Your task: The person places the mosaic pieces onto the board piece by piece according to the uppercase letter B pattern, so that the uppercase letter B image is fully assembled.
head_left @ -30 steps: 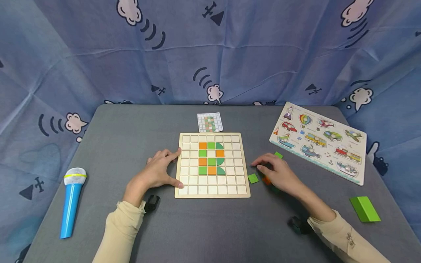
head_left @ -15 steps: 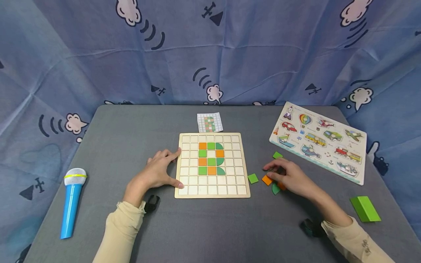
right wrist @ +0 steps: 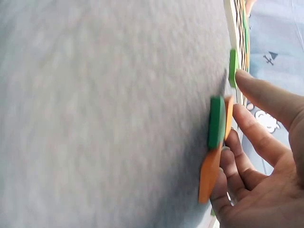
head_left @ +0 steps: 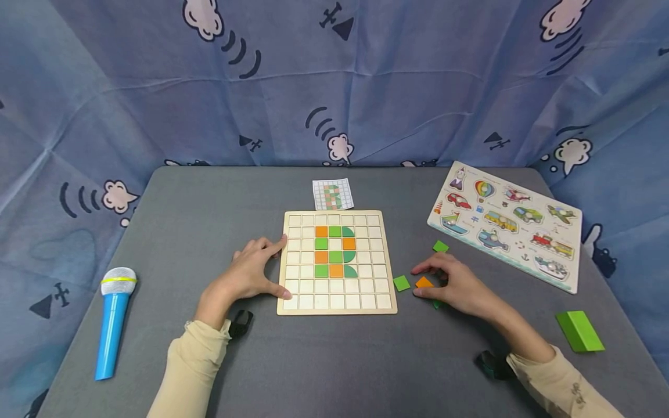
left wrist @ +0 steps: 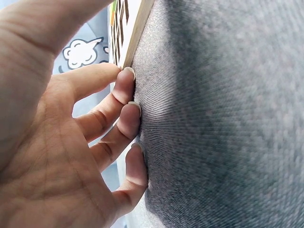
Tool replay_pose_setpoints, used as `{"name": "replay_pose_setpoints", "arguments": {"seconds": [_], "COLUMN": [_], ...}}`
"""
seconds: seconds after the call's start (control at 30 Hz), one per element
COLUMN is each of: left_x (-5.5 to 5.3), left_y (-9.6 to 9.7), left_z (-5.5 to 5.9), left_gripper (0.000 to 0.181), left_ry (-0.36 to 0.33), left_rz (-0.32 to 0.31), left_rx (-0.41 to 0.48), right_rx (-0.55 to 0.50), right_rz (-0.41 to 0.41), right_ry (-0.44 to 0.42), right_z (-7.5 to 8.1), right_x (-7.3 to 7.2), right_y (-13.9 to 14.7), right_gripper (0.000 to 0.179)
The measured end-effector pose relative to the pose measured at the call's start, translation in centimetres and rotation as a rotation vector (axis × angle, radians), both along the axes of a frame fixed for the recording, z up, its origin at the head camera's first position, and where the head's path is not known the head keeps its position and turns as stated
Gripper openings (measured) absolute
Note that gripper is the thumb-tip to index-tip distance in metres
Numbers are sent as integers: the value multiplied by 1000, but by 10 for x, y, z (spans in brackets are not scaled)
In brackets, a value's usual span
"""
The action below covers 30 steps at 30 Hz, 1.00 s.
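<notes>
A wooden grid board (head_left: 307, 302) lies mid-table, with orange, light green and dark green tiles set in its middle cells. My left hand (head_left: 245, 273) spreads along its left side, thumb on the lower corner and index finger at the upper edge; other fingertips rest on the cloth in the left wrist view. My right hand (head_left: 460, 285) hovers over loose tiles, thumb and index apart around an orange tile (head_left: 424, 282). Beside them lie a light green square (head_left: 401, 283) and another green tile (head_left: 441, 247). In the right wrist view a dark green curved tile (right wrist: 217, 122) leans near a second orange tile (right wrist: 209, 175).
A small pattern card (head_left: 333, 194) lies behind the board. A vehicle picture puzzle (head_left: 504, 226) occupies the back right, and a green block (head_left: 579, 331) the right side. On the far left is a blue toy microphone (head_left: 116, 322).
My right hand first drew back to the right from near the board, uncovering loose tiles, then shifted slightly left with thumb and index finger wider apart. My left hand and the board stay still.
</notes>
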<state>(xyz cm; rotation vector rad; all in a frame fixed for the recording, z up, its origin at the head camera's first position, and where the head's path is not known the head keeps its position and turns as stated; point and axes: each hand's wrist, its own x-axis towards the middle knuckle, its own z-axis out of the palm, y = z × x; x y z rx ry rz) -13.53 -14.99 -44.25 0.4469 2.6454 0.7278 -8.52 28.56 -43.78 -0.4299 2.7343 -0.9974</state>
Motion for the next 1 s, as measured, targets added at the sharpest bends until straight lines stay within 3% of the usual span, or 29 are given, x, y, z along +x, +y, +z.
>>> {"name": "replay_pose_setpoints", "arguments": {"seconds": [0.47, 0.7, 1.0], "left_x": [0, 0, 0], "left_y": [0, -1, -1], "left_z": [0, 0, 2], "left_gripper": [123, 124, 124], "left_ry": [6, 8, 13], "left_rz": [2, 0, -8], "left_rx": [6, 5, 1], "right_rx": [-19, -19, -87], "right_rz": [20, -59, 4], "right_ry": [76, 78, 93], "right_z": [-8, -2, -8], "right_x": [-5, -10, -14], "right_y": [-22, -31, -67], "right_gripper": [25, 25, 26]}}
